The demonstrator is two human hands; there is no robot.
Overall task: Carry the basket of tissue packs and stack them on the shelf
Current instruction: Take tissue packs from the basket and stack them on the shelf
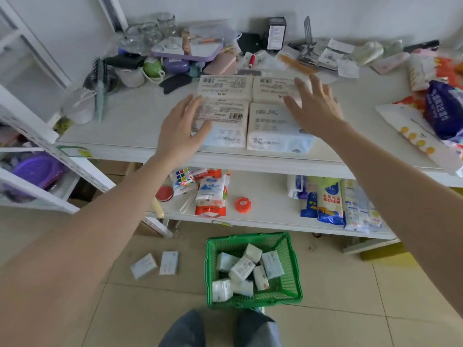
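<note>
Several cream tissue packs lie in a two-by-two block on the upper white shelf, stacked at the front. My left hand hovers open at the block's left side, fingers spread over the front left pack. My right hand hovers open over the right packs. Neither hand holds anything. On the floor below stands a green basket with several small tissue packs inside. Two more packs lie on the tiles to its left.
The back of the upper shelf is crowded with glass jars, a purple tray, a hairbrush and small goods. Blue bags lie at the right. The lower shelf holds a puzzle cube, packets and rice bags. My legs are at the bottom edge.
</note>
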